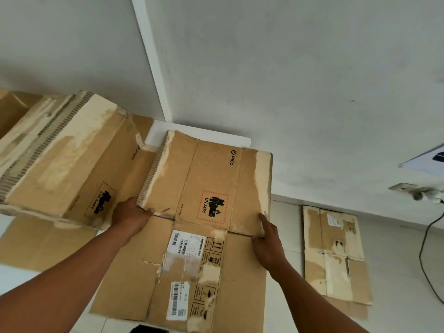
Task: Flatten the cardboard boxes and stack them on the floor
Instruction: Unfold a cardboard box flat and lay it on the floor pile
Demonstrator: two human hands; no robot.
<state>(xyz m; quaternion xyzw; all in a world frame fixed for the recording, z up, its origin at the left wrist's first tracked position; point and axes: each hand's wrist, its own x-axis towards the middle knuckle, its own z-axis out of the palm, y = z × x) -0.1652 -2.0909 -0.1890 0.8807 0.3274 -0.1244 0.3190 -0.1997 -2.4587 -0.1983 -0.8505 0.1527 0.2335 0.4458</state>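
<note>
A flattened brown cardboard box (211, 188) with a PICO mark and an orange UN 3481 label lies in front of me, with white shipping labels on its near part. My left hand (131, 216) grips its left edge at the fold line, fingers curled under the flap. On the right edge at the same fold, my right hand (269, 239) pinches the cardboard, its index finger lying straight along the top. Another box (64, 152) of the same kind, still standing as a box, sits at the left.
A pile of flattened cardboard (334, 255) lies on the tiled floor at the right by the wall. A black cable (425, 248) runs down from a wall socket (418, 192) at the far right. A white wall corner rises behind the boxes.
</note>
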